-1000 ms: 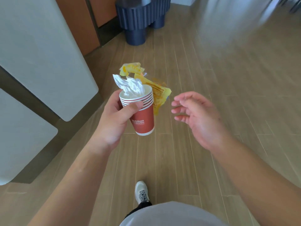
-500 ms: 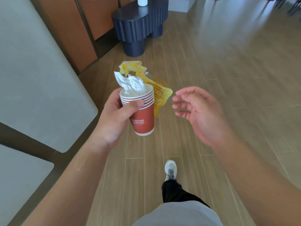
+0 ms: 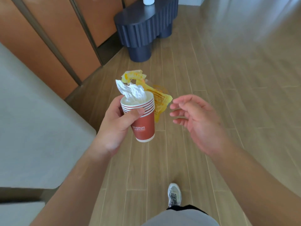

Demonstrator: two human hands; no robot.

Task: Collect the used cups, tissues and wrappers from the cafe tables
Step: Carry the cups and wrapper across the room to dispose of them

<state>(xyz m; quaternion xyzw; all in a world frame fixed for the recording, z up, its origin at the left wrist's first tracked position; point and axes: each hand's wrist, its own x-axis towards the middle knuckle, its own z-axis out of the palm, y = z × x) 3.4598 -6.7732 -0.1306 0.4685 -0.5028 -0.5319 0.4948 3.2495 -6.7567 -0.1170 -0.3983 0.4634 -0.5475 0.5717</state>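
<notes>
Left grip: the left hand (image 3: 118, 126) curled round a nested stack of red cups (image 3: 143, 119), thumb pressed across the rims, probably so one hand could carry them all.
Tissue: a crumpled white tissue (image 3: 132, 92) sat stuffed in the top cup, just above the thumb, the cup seemingly serving as a bin.
Wrappers: yellow wrappers (image 3: 158, 98) stuck out behind the cups, on the far side from the thumb, apparently pinned by fingers hidden behind the stack.
Right grip: the right hand (image 3: 197, 122) held nothing, fingers loosely spread just beside the wrappers, seemingly free for more litter.
Desk: a grey desk (image 3: 32, 121) lay left of the grip.
Ahead: a dark blue ribbed table (image 3: 143, 26) stood well beyond the grip on the wood floor (image 3: 228, 79).
</notes>
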